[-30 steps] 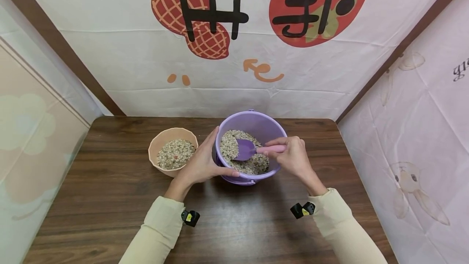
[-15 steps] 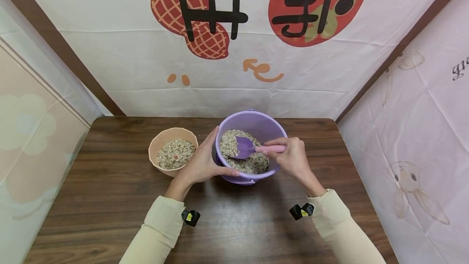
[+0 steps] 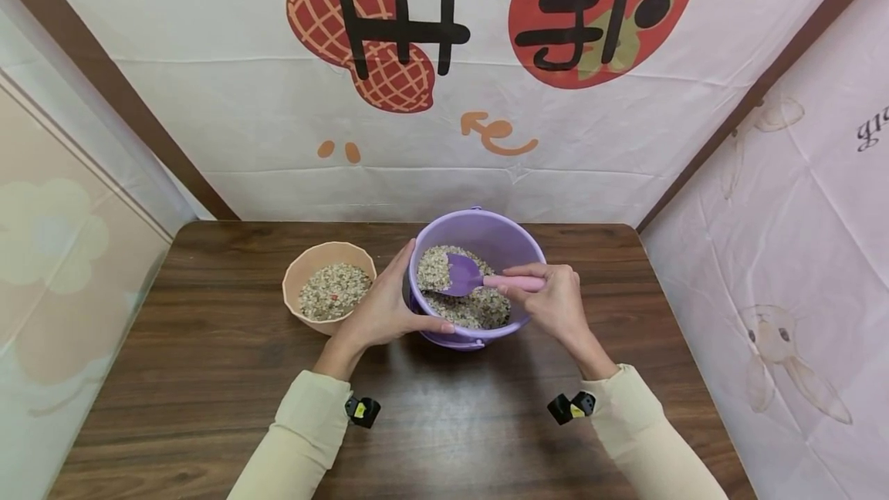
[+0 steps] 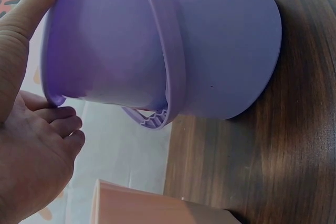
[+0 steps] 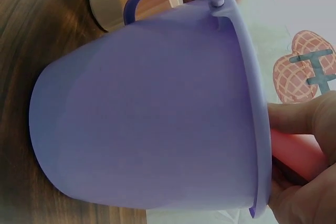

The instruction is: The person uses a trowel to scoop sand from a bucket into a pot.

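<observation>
A purple bucket (image 3: 486, 231) stands upright on the table, partly filled with pale mixed grains (image 3: 479, 309). My left hand (image 3: 389, 307) grips its rim from the left, the thumb along the front edge. In the left wrist view, the fingers (image 4: 65, 124) curl at the rim. My right hand (image 3: 556, 301) reaches over the right rim and holds a small shovel by its pink handle (image 3: 510, 283). The shovel's purple blade (image 3: 464, 275) points left inside the bucket, with grains against its left edge. In the right wrist view, the bucket wall (image 5: 147, 119) hides the blade.
Just left of my left hand, a peach-coloured bowl (image 3: 305, 268) holds more grains with a small red bit among them. The bucket's carrying handle (image 4: 170, 51) hangs down its side. A printed cloth wall (image 3: 389, 195) rises behind the wooden table (image 3: 201, 361).
The shovel blade has shifted slightly away from me and to the left in the grains, while my right hand has dropped slightly. My left hand and the bucket stay in place.
</observation>
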Motion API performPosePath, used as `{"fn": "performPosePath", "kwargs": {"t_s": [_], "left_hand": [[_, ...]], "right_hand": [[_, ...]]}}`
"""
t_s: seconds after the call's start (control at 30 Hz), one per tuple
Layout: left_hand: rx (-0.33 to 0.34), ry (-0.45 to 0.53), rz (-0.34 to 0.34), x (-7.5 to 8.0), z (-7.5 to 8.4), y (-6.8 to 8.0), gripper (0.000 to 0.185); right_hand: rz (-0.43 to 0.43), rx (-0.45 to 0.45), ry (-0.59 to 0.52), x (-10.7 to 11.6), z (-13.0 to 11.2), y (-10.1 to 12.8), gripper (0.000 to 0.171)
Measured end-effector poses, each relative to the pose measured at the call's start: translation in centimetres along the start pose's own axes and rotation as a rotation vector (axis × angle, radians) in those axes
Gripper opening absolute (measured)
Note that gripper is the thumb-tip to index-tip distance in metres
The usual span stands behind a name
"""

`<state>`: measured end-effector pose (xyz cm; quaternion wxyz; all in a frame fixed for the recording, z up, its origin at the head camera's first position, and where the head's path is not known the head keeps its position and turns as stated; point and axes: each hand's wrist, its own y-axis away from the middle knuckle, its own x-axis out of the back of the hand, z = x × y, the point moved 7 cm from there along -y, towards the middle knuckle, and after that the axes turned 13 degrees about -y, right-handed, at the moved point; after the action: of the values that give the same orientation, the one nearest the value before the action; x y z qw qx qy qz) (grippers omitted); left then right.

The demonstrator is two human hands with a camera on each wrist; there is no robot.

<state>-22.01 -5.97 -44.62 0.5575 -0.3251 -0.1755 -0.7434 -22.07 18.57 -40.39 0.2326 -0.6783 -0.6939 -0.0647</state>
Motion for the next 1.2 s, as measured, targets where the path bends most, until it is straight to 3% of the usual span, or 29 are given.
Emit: {"fn": "performPosePath", "kwargs": {"t_s": [0.6,0.77,1.2], "left_hand": [[-0.015,0.002,0.010,0.0,0.0,0.1,0.147],[-0.006,0.009,0.014,-0.1,-0.1,0.1,0.146],[-0.001,0.006,0.010,0.0,-0.1,0.1,0.147]], "right_hand": [[0.119,-0.052,-0.197,0.5,0.6,0.9,0.024],[0.117,-0.073,-0.295,0.8,0.8,1.2,0.028],[0.125,-0.091,-0.370,2.2,0.6,1.7,0.027]]}}
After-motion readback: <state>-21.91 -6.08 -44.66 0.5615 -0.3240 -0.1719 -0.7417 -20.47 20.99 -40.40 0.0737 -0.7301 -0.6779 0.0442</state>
